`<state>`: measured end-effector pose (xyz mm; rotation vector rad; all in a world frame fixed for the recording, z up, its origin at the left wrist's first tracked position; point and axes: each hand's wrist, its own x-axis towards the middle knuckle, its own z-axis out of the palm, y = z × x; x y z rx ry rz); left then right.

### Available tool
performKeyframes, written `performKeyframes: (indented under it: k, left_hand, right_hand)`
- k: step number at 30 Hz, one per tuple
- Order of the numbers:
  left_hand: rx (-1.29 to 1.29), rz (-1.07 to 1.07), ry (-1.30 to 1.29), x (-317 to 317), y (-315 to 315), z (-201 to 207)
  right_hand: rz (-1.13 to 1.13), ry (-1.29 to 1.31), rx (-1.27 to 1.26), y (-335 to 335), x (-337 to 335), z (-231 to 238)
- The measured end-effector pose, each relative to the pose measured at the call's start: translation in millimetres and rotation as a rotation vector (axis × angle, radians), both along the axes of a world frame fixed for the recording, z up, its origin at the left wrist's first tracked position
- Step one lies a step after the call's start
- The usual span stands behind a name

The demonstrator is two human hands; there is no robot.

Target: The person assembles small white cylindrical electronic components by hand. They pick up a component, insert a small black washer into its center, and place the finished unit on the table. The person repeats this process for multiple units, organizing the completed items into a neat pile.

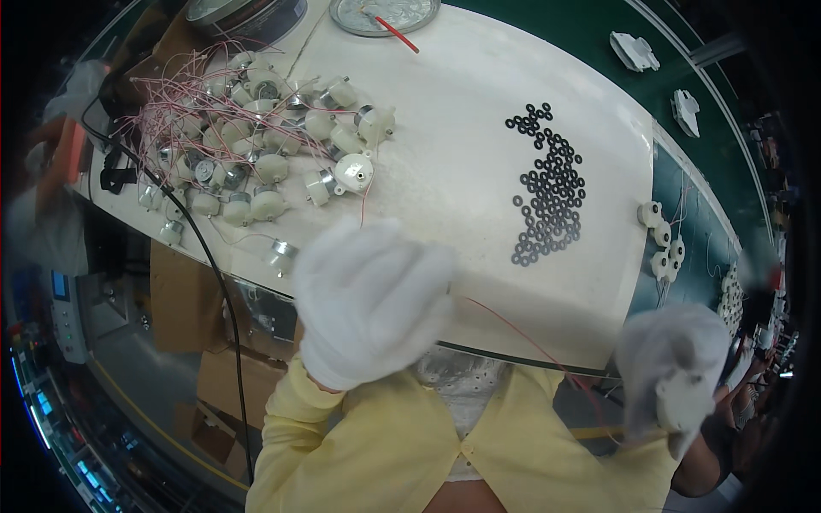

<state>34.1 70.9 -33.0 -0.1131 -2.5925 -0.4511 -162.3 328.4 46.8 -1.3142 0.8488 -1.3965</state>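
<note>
Currently the gloved left hand [372, 308] is above the near edge of the white table [453, 128], fingers curled, though I cannot tell whether it grips anything. Off to the right, the blurred right hand [671, 350] grasps a pale rounded piece [684, 402] beyond the table's near edge, and a thin red wire [522, 332] stretches between the two hands. Wired motors [272, 168] lie heaped on the table's left, with small black rings [552, 192] scattered toward its right

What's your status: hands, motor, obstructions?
Left gloved hand: grip hidden. Right gloved hand: holding blurred white motor. Red wire between; black cable crosses table at left.
</note>
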Motion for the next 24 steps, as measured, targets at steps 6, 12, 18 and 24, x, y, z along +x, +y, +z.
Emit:
performKeyframes:
  k: [6,12,18,24]
  left_hand:
    - [-0.175,0.333,0.057,26.9,-44.6,-27.3]
    - [-0.190,0.406,0.029,42.8,-37.9,-42.8]
    - [-0.231,0.284,-0.018,9.8,-21.6,-25.3]
    - [-0.169,0.268,-0.066,2.8,-6.5,-31.6]
  right_hand:
    - [0.000,0.063,0.123,73.7,-22.5,-20.8]
    - [-0.533,1.195,0.643,49.5,12.4,-26.8]
    - [-0.716,1.407,0.471,30.7,6.5,-52.8]
    - [-0.879,0.759,0.669,26.6,3.0,-60.6]
